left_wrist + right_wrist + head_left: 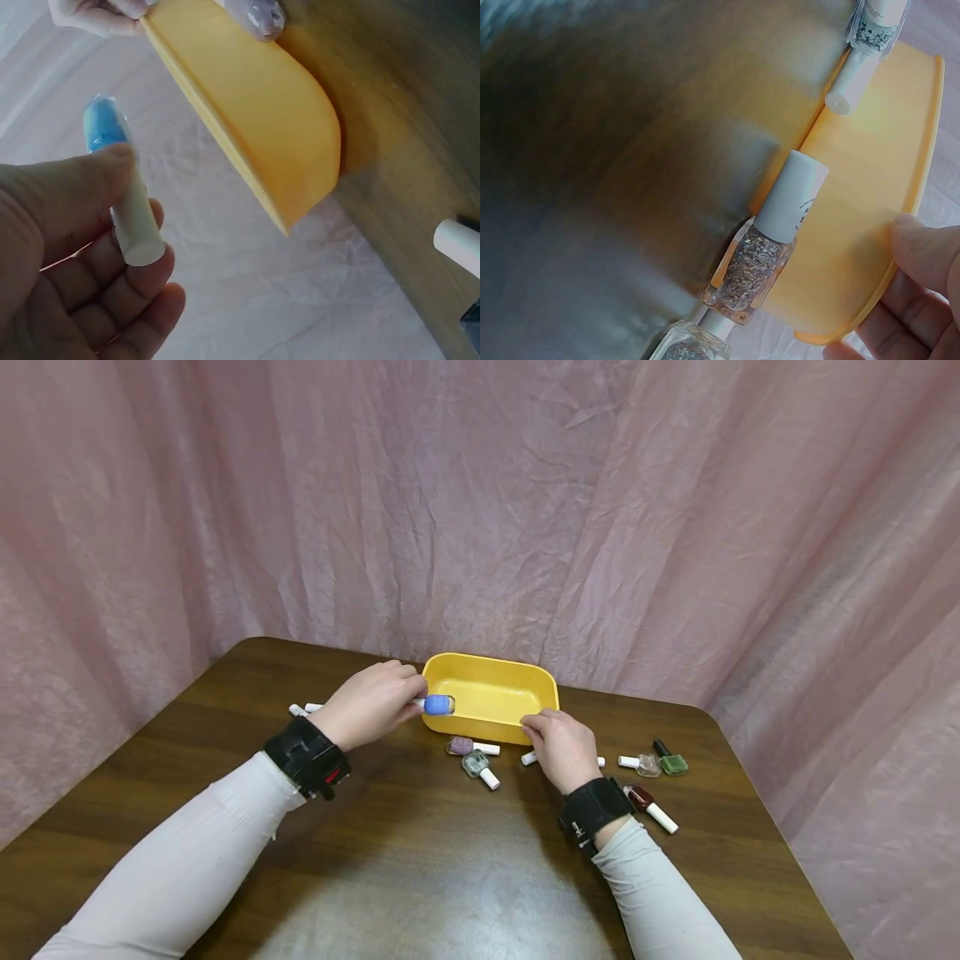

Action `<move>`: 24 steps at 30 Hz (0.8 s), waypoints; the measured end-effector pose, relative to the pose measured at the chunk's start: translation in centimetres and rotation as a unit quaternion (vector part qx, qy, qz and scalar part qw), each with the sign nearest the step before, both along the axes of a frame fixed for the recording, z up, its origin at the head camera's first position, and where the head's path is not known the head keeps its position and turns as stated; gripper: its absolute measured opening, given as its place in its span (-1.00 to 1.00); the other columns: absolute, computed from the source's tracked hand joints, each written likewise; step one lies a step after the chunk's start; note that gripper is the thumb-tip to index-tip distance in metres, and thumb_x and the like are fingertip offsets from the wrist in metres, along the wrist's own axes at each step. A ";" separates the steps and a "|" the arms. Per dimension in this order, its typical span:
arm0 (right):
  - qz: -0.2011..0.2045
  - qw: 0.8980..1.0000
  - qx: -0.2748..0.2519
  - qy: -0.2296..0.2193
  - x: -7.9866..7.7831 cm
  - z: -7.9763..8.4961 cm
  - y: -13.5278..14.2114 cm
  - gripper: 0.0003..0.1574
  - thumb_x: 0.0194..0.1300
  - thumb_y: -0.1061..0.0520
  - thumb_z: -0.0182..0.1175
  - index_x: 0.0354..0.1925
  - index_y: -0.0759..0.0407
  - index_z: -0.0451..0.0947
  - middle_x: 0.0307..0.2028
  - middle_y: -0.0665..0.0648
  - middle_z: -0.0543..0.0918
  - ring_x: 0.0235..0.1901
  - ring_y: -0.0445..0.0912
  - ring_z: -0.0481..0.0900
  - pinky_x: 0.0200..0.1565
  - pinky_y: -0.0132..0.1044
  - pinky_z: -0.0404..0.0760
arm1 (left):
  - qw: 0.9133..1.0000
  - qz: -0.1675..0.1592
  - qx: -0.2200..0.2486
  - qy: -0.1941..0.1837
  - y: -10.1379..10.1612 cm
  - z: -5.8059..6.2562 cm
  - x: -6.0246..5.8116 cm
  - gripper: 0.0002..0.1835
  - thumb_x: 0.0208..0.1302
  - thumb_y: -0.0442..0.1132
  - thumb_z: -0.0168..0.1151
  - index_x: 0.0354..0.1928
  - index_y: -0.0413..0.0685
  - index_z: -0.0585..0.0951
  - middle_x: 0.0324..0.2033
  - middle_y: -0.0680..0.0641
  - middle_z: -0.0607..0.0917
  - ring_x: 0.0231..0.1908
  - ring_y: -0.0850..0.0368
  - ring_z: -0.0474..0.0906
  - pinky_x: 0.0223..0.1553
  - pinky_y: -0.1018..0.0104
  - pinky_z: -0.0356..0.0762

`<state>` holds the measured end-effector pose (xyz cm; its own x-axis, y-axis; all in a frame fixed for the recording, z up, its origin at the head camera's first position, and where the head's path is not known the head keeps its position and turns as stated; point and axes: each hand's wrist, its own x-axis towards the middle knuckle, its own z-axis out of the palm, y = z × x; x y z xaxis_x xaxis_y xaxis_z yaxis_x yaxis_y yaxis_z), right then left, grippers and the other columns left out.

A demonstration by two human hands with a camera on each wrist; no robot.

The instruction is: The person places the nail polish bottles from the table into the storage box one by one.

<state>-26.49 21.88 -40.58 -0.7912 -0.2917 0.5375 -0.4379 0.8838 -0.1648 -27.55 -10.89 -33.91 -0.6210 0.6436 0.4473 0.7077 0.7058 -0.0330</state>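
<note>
My left hand pinches a blue nail polish bottle between thumb and fingers, its white cap facing the palm. The bottle is over the left end of a yellow plastic bin. At the bin's front right corner, my right hand grips the rim, thumb on one side and fingers on the other, as the right wrist view shows. Below that hand lies a glitter nail polish with a white cap, partly hidden in the head view.
In front of the bin lie a mauve polish and a clear glitter polish. To the right are a clear polish, a green one and a dark red one. White caps show behind my left wrist. A pink curtain hangs behind the table.
</note>
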 end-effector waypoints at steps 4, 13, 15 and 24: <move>0.003 1.000 0.002 0.002 -0.1 0.0 0.1 -0.91 0.45 0.15 0.50 -0.10 0.09 0.87 -0.27 0.04 0.79 -0.22 0.02 0.77 -0.22 0.02 0.73 | 1.000 0.003 0.002 0.005 0.6 -0.2 -0.6 -0.81 0.36 -0.28 0.60 -0.20 -0.11 0.70 -0.32 -0.01 0.65 -0.27 -0.03 0.58 -0.14 0.11 0.58; 0.002 1.000 0.000 -0.004 0.0 0.0 0.2 -0.91 0.46 0.14 0.50 -0.09 0.08 0.88 -0.26 0.03 0.80 -0.21 0.02 0.77 -0.23 0.02 0.74 | 0.999 0.046 -0.005 -0.023 2.3 -0.2 -2.4 -0.82 0.39 -0.23 0.58 -0.15 -0.13 0.75 -0.28 -0.04 0.69 -0.23 -0.05 0.59 -0.09 0.08 0.62; 0.001 1.000 -0.001 -0.007 0.0 0.0 0.2 -0.91 0.47 0.14 0.49 -0.09 0.06 0.88 -0.27 0.03 0.80 -0.22 0.01 0.77 -0.23 0.02 0.73 | 0.998 0.056 -0.005 -0.037 2.8 -0.3 -2.8 -0.83 0.40 -0.22 0.58 -0.14 -0.14 0.76 -0.27 -0.05 0.70 -0.22 -0.05 0.60 -0.07 0.08 0.62; -0.002 1.000 -0.002 -0.006 -0.1 -0.2 0.3 -0.91 0.46 0.12 0.49 -0.09 0.05 0.88 -0.25 0.02 0.80 -0.20 0.03 0.79 -0.23 0.04 0.74 | 0.996 0.066 -0.019 -0.061 4.2 -1.0 -4.6 -0.87 0.42 -0.23 0.56 -0.18 -0.11 0.77 -0.26 -0.02 0.73 -0.21 -0.04 0.61 -0.06 0.09 0.63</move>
<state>-26.58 22.20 -40.78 -0.7988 -0.2861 0.5292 -0.4318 0.8852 -0.1732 -32.14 -6.66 -34.93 -0.7500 0.5670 0.3406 0.6086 0.7932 0.0198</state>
